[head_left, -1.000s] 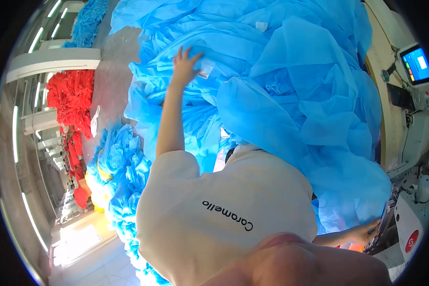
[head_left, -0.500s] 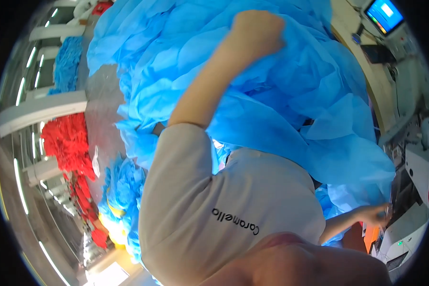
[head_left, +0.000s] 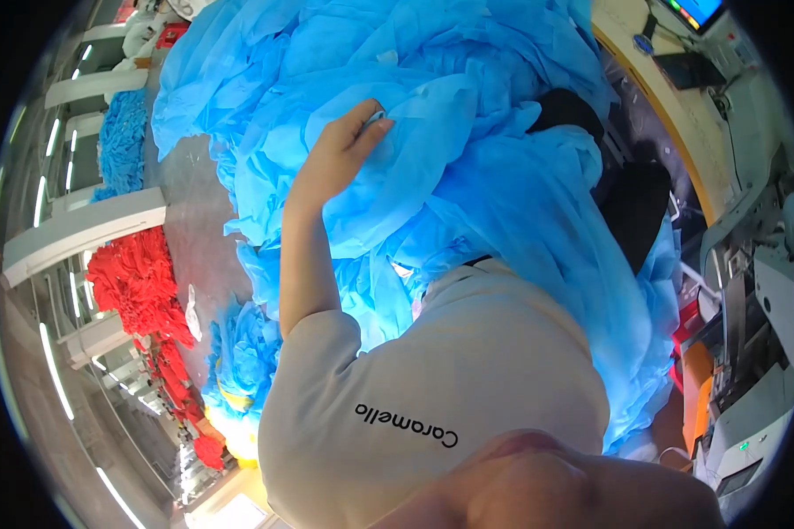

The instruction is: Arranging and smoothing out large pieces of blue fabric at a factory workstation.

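Thin, sheer light-blue cloth (head_left: 503, 194) lies in a large crumpled heap in front of me and spreads over my lap. My left hand (head_left: 348, 150) is over the heap's near left part. Its thumb and forefinger pinch a piece of this blue cloth, which spreads out to the right of the fingers. My right hand is out of sight; the right side of my body and the cloth draped there show no fingers. My dark-clad leg (head_left: 635, 212) and a black shoe (head_left: 569, 115) stick out from under the cloth at the right.
At right stands a pale worktable (head_left: 626, 31) with a screen (head_left: 699, 11) and a dark flat device (head_left: 690, 70). Beside it is a sewing-machine-like white machine (head_left: 767, 282). Red cloth piles (head_left: 141, 282) and another blue pile (head_left: 122, 141) lie at left, beyond the grey floor (head_left: 190, 189).
My left hand has come back toward me and left, from a fist over the far heap. My right hand has gone out of view. Cloth has shifted, uncovering my leg and shoe.
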The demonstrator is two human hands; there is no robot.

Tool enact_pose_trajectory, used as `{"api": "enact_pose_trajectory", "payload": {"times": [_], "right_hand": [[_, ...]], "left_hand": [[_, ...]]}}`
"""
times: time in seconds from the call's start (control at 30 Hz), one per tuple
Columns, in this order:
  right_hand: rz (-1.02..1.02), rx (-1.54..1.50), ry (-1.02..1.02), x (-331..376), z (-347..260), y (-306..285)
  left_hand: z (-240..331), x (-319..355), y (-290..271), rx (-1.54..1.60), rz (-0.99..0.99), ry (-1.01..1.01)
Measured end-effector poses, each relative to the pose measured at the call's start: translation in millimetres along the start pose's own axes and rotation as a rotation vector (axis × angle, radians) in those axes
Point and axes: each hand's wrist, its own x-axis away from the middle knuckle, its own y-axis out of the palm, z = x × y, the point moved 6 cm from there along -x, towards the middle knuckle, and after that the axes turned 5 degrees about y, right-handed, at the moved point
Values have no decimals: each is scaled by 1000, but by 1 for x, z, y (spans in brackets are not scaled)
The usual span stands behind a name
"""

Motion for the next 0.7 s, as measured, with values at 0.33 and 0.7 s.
{"api": "enact_pose_trajectory", "payload": {"times": [0.33, 0.7], "right_hand": [[943, -355, -1816, 294, -454, -381], [421, -887, -1647, 274, -491, -400]], "left_hand": [[65, 8, 43, 132, 33, 142], [52, 19, 8, 28, 215, 86]]}}
